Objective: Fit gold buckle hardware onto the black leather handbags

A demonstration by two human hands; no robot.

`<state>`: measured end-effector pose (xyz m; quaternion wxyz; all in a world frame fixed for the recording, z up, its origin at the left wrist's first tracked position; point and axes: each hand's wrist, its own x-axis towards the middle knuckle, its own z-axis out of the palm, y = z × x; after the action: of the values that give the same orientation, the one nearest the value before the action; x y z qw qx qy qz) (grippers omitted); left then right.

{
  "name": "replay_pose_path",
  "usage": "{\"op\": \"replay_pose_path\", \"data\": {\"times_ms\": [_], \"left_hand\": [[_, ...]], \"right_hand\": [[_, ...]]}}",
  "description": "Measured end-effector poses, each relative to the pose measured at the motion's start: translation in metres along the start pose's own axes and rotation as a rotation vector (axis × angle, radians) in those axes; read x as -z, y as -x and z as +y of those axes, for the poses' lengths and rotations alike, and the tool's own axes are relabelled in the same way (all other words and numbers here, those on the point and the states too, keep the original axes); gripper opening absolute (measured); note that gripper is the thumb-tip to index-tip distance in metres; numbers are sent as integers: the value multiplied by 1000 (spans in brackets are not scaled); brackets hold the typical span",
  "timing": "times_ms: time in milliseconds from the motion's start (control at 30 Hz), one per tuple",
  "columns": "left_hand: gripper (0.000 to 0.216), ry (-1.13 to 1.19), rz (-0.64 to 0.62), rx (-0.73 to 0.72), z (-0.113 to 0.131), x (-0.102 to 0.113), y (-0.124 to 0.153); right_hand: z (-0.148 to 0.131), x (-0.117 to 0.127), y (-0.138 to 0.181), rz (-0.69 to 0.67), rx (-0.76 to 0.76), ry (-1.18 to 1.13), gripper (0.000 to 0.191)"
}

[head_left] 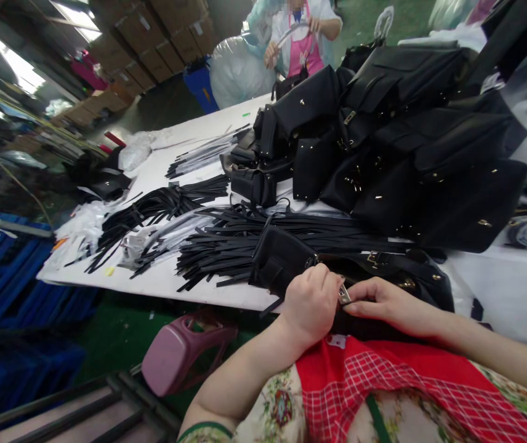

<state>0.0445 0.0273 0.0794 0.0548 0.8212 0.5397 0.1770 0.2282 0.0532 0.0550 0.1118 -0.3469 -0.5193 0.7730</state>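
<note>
A black handbag (282, 257) lies in front of me at the table's near edge, its opening and strap buckles facing up. A small silver-coloured metal clasp (344, 293) shows between my two hands at the bag's near side. My left hand (312, 301) is closed on the bag, just left of the clasp, with its fingertips hidden. From the right, my right hand (383, 300) pinches the lower end of the clasp between thumb and fingers. Part of the bag is covered by my hands and forearms.
Bundles of black straps (226, 246) lie beyond and left of the bag. Several black bags (402, 147) are piled behind on the white table (240, 296). A pink stool (171, 357) stands below left. Across the table, a person in a pink apron (303, 52) holds a pale strip.
</note>
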Motion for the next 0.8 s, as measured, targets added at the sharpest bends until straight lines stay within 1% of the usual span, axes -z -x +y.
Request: {"op": "replay_pose_path", "data": {"times_ms": [67, 133, 167, 233, 267, 300, 333, 367, 467, 567, 600, 667, 733, 800], "left_hand": [[23, -10, -48, -10, -1, 1, 0], [19, 88, -176, -8, -6, 7, -1], [17, 182, -262, -21, -9, 11, -1], [13, 448, -444, -76, -17, 22, 1], [12, 585, -507, -90, -20, 27, 3], [12, 700, -533, -84, -23, 30, 6], [12, 781, -520, -53, -26, 32, 9], [13, 825, -476, 1, -28, 33, 11], [16, 814, -283, 166, -32, 28, 13], [13, 778, -175, 209, -32, 20, 5], [13, 770, -157, 208, -32, 17, 2], [19, 752, -148, 200, -31, 15, -6], [24, 733, -166, 182, -32, 14, -11], [24, 718, -185, 165, -32, 14, -15]], "right_hand": [[2, 0, -1, 19, -15, -40, 34], [4, 0, -1, 32, -37, -74, 35], [5, 1, -2, 40, -49, -88, 36], [8, 3, -3, 61, -68, -120, 38], [9, 5, -3, 69, -74, -138, 39], [10, 6, -3, 73, -77, -153, 39], [11, 7, -3, 72, -78, -162, 40], [12, 7, -3, 67, -73, -162, 41], [10, 7, -2, 34, -43, -123, 40], [7, 5, -2, 0, -33, -77, 42], [7, 5, -2, -10, -30, -58, 43], [7, 5, -2, -18, -20, -13, 44], [9, 6, -2, -18, -5, 37, 45], [10, 6, -1, -17, 12, 67, 45]]}}
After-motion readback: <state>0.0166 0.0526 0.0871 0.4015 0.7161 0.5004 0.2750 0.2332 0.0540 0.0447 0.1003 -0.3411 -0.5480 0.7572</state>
